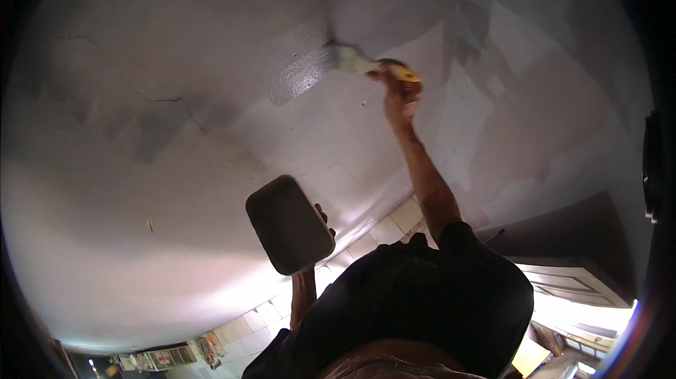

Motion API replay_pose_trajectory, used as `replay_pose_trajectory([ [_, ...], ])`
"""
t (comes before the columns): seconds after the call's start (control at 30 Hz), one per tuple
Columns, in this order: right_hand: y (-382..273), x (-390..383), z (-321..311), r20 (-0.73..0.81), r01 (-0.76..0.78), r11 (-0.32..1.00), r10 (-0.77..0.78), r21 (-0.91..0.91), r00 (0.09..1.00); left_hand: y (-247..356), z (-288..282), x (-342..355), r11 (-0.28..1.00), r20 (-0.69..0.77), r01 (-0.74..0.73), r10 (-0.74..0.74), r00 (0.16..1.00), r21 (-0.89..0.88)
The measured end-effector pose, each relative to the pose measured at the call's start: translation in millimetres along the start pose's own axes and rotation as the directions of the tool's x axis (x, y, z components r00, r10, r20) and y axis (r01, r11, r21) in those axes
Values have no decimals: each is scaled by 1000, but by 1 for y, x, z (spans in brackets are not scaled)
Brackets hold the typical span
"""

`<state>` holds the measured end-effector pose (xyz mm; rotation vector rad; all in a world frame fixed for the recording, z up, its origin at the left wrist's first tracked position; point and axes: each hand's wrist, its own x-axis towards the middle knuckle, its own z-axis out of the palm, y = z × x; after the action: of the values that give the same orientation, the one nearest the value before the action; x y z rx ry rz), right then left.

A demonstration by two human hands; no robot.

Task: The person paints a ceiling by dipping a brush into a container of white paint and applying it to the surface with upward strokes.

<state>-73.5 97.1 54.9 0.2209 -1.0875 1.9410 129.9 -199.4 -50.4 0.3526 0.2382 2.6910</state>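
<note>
My right hand [401,94] is raised overhead, its fingers wrapped round the yellow and dark handle of a putty knife [351,60]. The wide, pale blade is blurred and meets the grey ceiling [232,48] at the right edge of a wet, shiny patch [299,76]. Lower and to the left, my left hand [324,220] holds up a dark rectangular tray [289,224] with rounded corners. Only its underside shows, so its contents are hidden. Some left fingertips curl round the tray's right side; the rest of that hand is behind it.
Thin cracks [165,100] run across the ceiling at left. Uneven patches [514,118] mark the wall on the right. White tiles [362,246] line the wall below. A panelled door or shutter [570,282] stands at lower right, and shelving [165,358] at lower left.
</note>
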Motion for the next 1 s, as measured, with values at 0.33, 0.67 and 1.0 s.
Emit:
replay_pose_trajectory([
  [0.33,45,-19,-31,116,372,696,-387,-614,915,0,-30,-12,996,-97,-91,91,991,9],
  [0.67,11,-75,27,627,444,882,-257,-158,735,-6,-2,-23,985,-431,-142,170,886,95],
  [1.0,15,56,-80,-99,337,733,-481,-591,871,11,-35,-34,988,-40,-109,105,994,-111],
])
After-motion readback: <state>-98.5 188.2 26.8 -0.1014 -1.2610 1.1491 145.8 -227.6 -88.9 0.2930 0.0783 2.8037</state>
